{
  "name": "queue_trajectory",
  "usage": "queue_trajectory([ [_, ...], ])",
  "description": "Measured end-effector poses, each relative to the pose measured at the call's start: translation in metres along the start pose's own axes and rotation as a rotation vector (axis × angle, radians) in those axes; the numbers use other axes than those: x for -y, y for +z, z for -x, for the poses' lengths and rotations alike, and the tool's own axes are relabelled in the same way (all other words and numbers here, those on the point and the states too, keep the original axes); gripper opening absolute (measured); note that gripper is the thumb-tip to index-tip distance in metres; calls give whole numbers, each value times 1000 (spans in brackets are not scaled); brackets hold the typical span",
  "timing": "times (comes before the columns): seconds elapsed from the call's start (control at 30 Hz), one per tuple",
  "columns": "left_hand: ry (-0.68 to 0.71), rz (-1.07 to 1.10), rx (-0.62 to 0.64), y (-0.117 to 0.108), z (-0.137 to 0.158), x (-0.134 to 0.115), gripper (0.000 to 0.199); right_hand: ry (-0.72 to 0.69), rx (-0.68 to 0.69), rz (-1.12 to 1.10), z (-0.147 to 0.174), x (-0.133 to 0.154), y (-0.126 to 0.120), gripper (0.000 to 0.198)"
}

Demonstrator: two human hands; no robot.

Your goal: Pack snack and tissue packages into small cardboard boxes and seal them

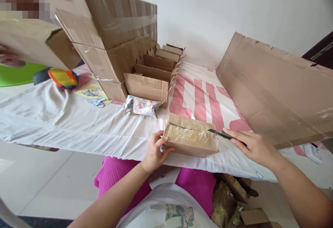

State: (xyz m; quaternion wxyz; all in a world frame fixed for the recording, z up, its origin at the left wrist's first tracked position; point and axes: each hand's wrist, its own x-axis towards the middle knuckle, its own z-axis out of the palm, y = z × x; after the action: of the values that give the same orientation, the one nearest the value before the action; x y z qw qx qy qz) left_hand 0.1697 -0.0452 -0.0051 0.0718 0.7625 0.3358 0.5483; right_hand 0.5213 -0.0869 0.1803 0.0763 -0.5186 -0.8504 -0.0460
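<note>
A small cardboard box point(189, 146) with clear tape over its top lies near the front edge of the cloth-covered table. My left hand point(156, 151) grips its left end, thumb along the near side and fingers at the corner. In my right hand point(249, 146) is a box cutter point(221, 134), its blade tip at the taped top seam near the right end. A slit runs along part of that seam from the left. Just behind the box, to the left, lies a shiny patterned packet point(142, 106).
Stacked large cartons point(114, 44) stand at the left, beside a row of open boxes point(148, 85). A big cardboard panel point(281, 89) rises at the right. Another person's hand point(10, 57) holds a box point(39, 42) at far left. Cardboard scraps point(234, 200) lie on the floor.
</note>
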Motion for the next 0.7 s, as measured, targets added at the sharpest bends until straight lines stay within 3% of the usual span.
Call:
queue_trajectory([
  [0.13, 5, -7, 5, -1, 1, 0, 66, -114, 41, 120, -20, 15, 2, 40],
  [0.3, 15, 2, 15, -2, 1, -1, 66, -235, 133, 165, -34, 12, 2, 40],
  [0.7, 21, -16, 21, -3, -2, -4, 67, -179, 181, 340, -19, 17, -20, 40],
])
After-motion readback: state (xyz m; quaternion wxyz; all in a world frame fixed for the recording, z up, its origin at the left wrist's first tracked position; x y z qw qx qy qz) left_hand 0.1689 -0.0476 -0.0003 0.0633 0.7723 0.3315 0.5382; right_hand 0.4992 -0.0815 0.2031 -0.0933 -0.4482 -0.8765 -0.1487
